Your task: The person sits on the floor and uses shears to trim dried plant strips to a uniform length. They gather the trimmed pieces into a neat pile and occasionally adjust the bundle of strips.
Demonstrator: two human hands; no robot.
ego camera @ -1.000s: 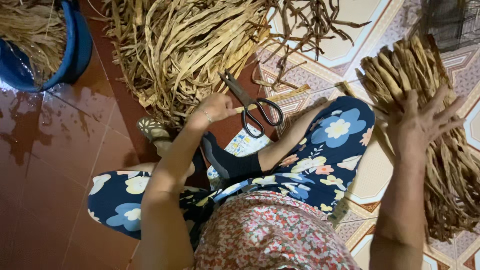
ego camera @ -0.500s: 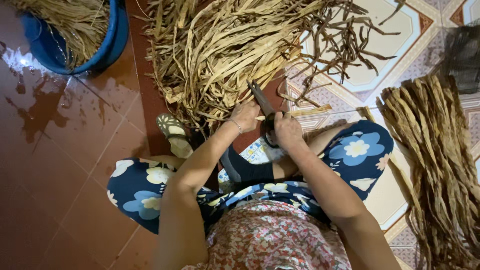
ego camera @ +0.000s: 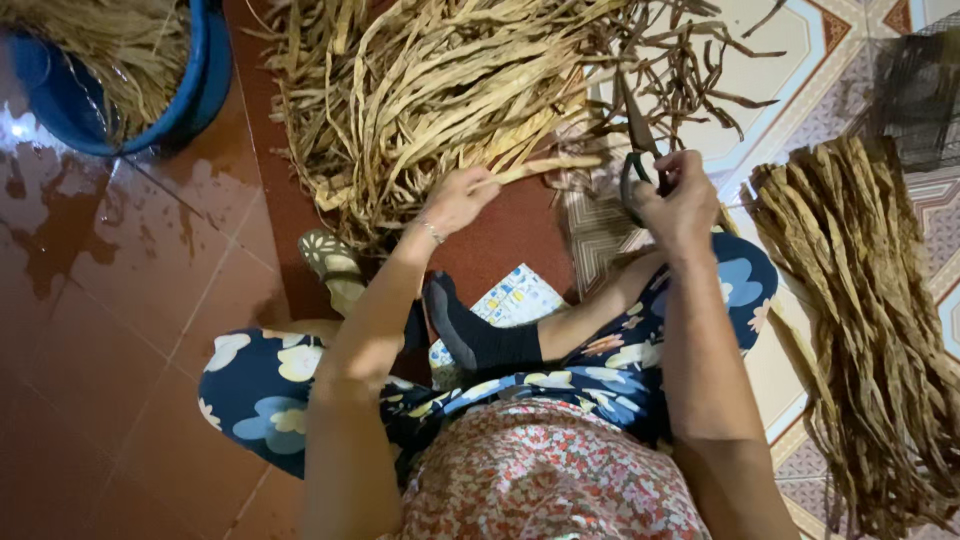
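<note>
Dried strips, loose heap (ego camera: 440, 90): largest item, tangled tan/brown, spread on floor directly ahead of seated person, within arm's reach, prob. so pieces can be pulled w/o shifting. Sorted bundle (ego camera: 870, 330): strips laid parallel on patterned tiles at person's right side, well apart from heap, keeps aligned stock separate. Blue basin (ego camera: 150, 90): upper left on wet red tiles, holds finer straw-like fibre. Left hand (ego camera: 455, 200): closed, pinching one strip (ego camera: 545, 165) at heap's near edge; strip held out roughly level toward right, free end exposed. Right hand (ego camera: 680, 200): fingers through handles of scissors (ego camera: 635, 135), gripping; blades point up and away, just beside strip's end, not seen touching it. Blades open/shut: cannot tell.
</note>
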